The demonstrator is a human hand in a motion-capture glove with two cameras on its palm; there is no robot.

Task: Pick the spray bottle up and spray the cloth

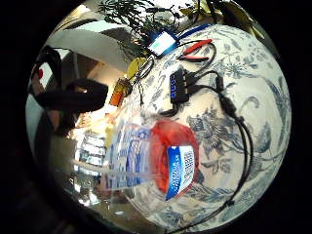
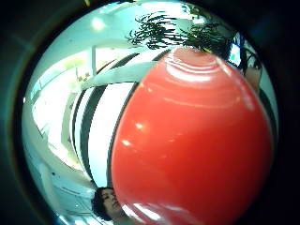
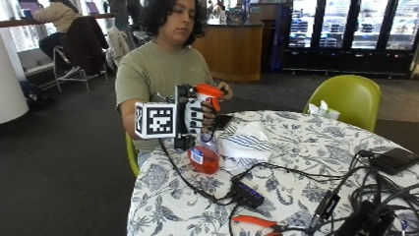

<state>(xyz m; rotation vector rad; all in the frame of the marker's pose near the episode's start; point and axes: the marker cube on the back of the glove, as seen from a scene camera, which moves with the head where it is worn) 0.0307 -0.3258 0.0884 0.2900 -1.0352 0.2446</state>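
Note:
In the outside view my gloved right hand (image 3: 207, 115) grips the neck of the spray bottle (image 3: 203, 156) and holds it upright above the table's near edge. The clear bottle has red liquid in its lower part and an orange-red trigger head (image 3: 211, 92). The person's bare left hand (image 3: 225, 90) is right behind the head. A white cloth with blue stripes (image 3: 247, 141) lies on the flowered tablecloth (image 3: 308, 147) just beside the bottle. The little finger side palm view looks down the bottle (image 1: 165, 156). The red head (image 2: 192, 136) fills the thumb side palm view.
A black USB hub (image 3: 249, 192) with cables lies in front of the bottle, red-handled pliers (image 3: 258, 222) nearer the camera. A black phone (image 3: 395, 160) and more cables sit at the right. A green chair (image 3: 347, 96) stands behind the table.

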